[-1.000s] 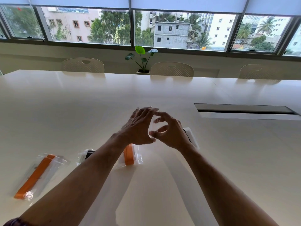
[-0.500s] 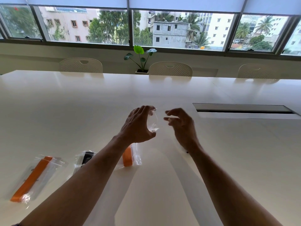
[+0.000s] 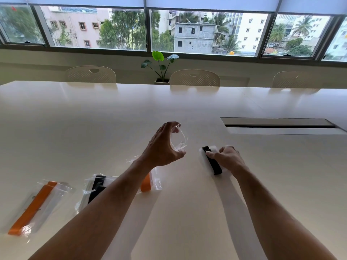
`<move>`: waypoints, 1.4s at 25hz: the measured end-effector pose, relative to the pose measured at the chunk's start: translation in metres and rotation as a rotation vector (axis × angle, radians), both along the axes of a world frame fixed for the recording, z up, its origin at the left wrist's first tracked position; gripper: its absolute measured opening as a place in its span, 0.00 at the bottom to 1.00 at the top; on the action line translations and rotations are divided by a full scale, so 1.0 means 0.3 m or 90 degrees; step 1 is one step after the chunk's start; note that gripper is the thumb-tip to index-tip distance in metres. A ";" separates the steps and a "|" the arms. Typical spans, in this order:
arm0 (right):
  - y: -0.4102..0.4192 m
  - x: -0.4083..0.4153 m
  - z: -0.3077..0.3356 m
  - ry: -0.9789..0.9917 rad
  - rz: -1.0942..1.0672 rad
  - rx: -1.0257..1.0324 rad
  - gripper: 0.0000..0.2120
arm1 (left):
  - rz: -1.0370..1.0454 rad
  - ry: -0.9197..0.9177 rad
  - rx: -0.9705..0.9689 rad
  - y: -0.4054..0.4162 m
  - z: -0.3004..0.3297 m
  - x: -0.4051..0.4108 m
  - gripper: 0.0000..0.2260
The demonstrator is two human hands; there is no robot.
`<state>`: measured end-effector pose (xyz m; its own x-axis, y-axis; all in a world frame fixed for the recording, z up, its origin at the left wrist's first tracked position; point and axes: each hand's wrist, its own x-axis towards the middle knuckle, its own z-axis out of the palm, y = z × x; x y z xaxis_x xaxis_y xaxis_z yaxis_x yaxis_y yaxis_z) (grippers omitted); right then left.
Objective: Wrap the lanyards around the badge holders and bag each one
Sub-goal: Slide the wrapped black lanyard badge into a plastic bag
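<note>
Clear bag point(image 3: 179, 138) in left hand point(image 3: 163, 148)

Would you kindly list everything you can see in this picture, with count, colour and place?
Clear plastic bag: one, transparent, held up in the left hand.
Badge holder wrapped in black lanyard: one, white and black, on the table under the right hand.
Bagged badge holders: three, on the table's near left; orange lanyard, black lanyard, orange lanyard.
Long glossy table: one, cream.
Cable hatch: one, grey, table's right.
Perforated chairs: three, cream, far side.
Potted plant: one, green, by the window.
Left hand: pinches the bag.
Right hand: grips the wrapped holder.
</note>
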<state>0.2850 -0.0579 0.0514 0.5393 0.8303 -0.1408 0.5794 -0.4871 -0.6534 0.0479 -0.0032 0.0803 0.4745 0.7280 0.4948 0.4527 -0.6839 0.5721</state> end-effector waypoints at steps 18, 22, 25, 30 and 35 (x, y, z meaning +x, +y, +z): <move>0.044 -0.005 0.004 0.228 0.013 0.070 0.15 | 0.011 0.010 -0.012 -0.005 -0.026 -0.010 0.36; 0.034 -0.029 0.039 0.323 0.004 0.173 0.17 | 0.022 0.011 -0.010 -0.008 -0.027 -0.005 0.37; 0.025 -0.072 0.097 0.416 -0.009 0.306 0.18 | 0.045 0.031 -0.014 -0.008 -0.030 -0.002 0.37; 0.011 -0.158 0.211 0.597 -0.007 0.466 0.16 | 0.092 0.049 -0.034 -0.022 -0.039 0.016 0.38; 0.009 -0.243 0.241 0.658 -0.014 0.531 0.20 | 0.115 0.078 -0.050 -0.028 -0.049 0.025 0.40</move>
